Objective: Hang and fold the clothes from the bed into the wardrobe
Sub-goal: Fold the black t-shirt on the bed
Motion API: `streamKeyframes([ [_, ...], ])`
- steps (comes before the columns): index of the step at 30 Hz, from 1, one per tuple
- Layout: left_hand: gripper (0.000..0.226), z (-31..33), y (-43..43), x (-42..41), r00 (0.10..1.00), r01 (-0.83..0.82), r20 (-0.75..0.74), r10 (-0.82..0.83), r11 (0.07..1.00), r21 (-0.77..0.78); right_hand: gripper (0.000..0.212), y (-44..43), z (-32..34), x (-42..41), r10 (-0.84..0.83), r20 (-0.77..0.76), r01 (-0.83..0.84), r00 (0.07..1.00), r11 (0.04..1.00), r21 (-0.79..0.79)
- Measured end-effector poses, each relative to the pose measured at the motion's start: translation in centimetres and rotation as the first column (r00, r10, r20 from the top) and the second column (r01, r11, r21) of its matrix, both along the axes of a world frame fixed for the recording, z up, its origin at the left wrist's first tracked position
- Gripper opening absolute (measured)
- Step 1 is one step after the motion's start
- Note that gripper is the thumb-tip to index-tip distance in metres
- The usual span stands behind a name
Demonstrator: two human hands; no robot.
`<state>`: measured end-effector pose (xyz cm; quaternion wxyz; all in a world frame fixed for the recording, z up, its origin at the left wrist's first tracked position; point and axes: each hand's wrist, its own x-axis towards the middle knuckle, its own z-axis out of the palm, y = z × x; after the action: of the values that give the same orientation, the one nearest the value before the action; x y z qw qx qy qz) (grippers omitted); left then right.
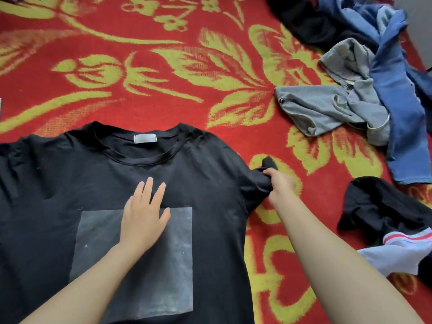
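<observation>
The black shirt [46, 195] lies face up on the bed [163, 85], spread flat at its near side with the collar pointing away from me. My left grip [143, 213] is apart: fingers straight, palm flat on the chest at the top edge of the grey print [140, 265]. My right grip [280, 183] is clamped on the bunched end of the sleeve [252, 183] on my right, just off the shirt's side.

I judge the step in hand to be folding that sleeve in. To do it well, the left palm should pin the chest so the body does not drag. The right should first draw the sleeve taut, then lay it across on a straight line down from the shoulder. That shoulder looks wrinkled, so I would smooth it before the next fold.

The grey garment [327, 108] and blue garment [402, 101] toward the far right corner, and the black piece [378, 202] by the right edge, are not yet folded.
</observation>
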<state>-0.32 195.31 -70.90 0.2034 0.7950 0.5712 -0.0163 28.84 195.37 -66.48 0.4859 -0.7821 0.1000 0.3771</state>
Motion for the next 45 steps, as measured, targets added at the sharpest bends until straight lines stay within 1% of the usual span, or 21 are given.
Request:
streamKeyframes([
  [2,0.061,0.2,0.3,0.4,1.0,-0.015,0.017,0.015,1.0,-0.011,0.029,-0.5,0.6,2.0,-0.072,0.133,0.053,0.988,0.989,0.137],
  [4,0.061,0.1,0.6,0.7,0.999,-0.023,0.026,0.023,1.0,-0.017,0.029,-1.6,0.6,3.3,-0.15,0.159,0.115,0.976,0.972,0.207],
  [6,0.063,-0.2,0.8,1.0,1.0,-0.015,0.0,0.015,1.0,-0.017,0.05,-2.9,-0.4,4.2,-0.077,0.201,0.062,0.977,0.995,0.077],
  [9,0.066,-0.1,1.0,1.4,0.998,-0.003,-0.055,0.001,1.0,-0.027,0.082,-4.7,-1.7,4.6,0.229,0.348,-0.102,0.909,0.932,-0.347],
  [11,0.068,-0.2,0.7,1.5,0.992,0.018,-0.123,-0.028,0.996,-0.082,0.084,-5.1,-2.5,4.2,0.304,0.363,-0.145,0.881,0.903,-0.405],
  [14,0.067,-0.2,0.1,1.3,0.99,0.014,-0.138,-0.033,0.99,-0.139,0.085,-5.1,-3.2,3.3,0.224,0.297,-0.119,0.928,0.936,-0.333],
  [16,0.069,-0.1,-0.3,1.3,0.986,0.027,-0.158,-0.053,0.987,-0.157,0.078,-4.9,-2.7,3.2,0.012,0.216,0.049,0.976,0.96,-0.276],
  [18,0.07,0.2,-0.1,1.3,0.971,0.054,-0.22,-0.096,0.98,-0.189,0.056,-4.7,-2.0,4.1,-0.168,0.027,0.17,0.985,0.965,-0.197],
  [20,0.07,0.3,0.2,1.2,0.96,0.075,-0.251,-0.126,0.976,-0.205,0.038,-4.7,-1.5,5.8,-0.134,-0.117,0.112,0.984,0.978,-0.174],
  [21,0.071,0.3,0.3,1.1,0.955,0.085,-0.262,-0.141,0.973,-0.214,0.03,-4.8,-1.3,6.7,-0.071,-0.121,0.049,0.99,0.983,-0.175],
  [23,0.072,0.3,0.3,0.9,0.943,0.104,-0.288,-0.169,0.968,-0.228,0.013,-4.5,-0.4,8.3,0.11,0.039,-0.102,0.993,0.98,-0.169],
  [25,0.074,0.3,0.2,0.9,0.931,0.115,-0.311,-0.189,0.963,-0.242,0.027,-3.8,1.5,9.1,0.3,0.317,-0.26,0.9,0.952,-0.164],
  [28,0.077,0.2,0.4,1.1,0.914,0.118,-0.344,-0.214,0.953,-0.28,0.027,-2.8,3.0,9.0,0.513,0.56,-0.437,0.651,0.856,-0.276],
  [30,0.079,0.2,0.6,1.0,0.9,0.128,-0.362,-0.241,0.942,-0.31,0.005,-2.7,2.4,8.5,0.725,0.537,-0.476,0.431,0.688,-0.547],
  [32,0.081,0.3,0.8,0.9,0.888,0.145,-0.371,-0.273,0.931,-0.336,0.013,-2.7,1.9,7.8,0.873,0.409,-0.431,0.267,0.488,-0.759],
  [35,0.083,0.5,1.2,0.8,0.876,0.158,-0.373,-0.305,0.913,-0.375,0.022,-1.9,2.3,7.1,0.91,0.37,-0.33,0.186,0.412,-0.849],
  [37,0.086,0.5,1.3,0.8,0.874,0.154,-0.373,-0.311,0.906,-0.395,0.038,-1.9,1.9,7.7,0.914,0.31,-0.319,0.26,0.385,-0.866],
  [38,0.086,0.5,1.3,0.8,0.875,0.151,-0.372,-0.311,0.903,-0.402,0.047,-2.2,1.4,8.2,0.881,0.298,-0.362,0.369,0.431,-0.826],
  [40,0.088,0.5,1.3,0.9,0.879,0.145,-0.364,-0.309,0.899,-0.413,0.067,-3.2,0.3,8.9,0.714,0.289,-0.414,0.637,0.634,-0.654],
  [41,0.088,0.6,1.5,0.9,0.88,0.144,-0.36,-0.31,0.896,-0.419,0.075,-3.7,-0.4,9.0,0.635,0.289,-0.393,0.716,0.71,-0.585],
  [45,0.088,0.8,1.7,0.8,0.881,0.15,-0.35,-0.32,0.888,-0.435,0.073,-5.7,-2.3,7.5,0.547,0.273,-0.287,0.792,0.727,-0.623],
])
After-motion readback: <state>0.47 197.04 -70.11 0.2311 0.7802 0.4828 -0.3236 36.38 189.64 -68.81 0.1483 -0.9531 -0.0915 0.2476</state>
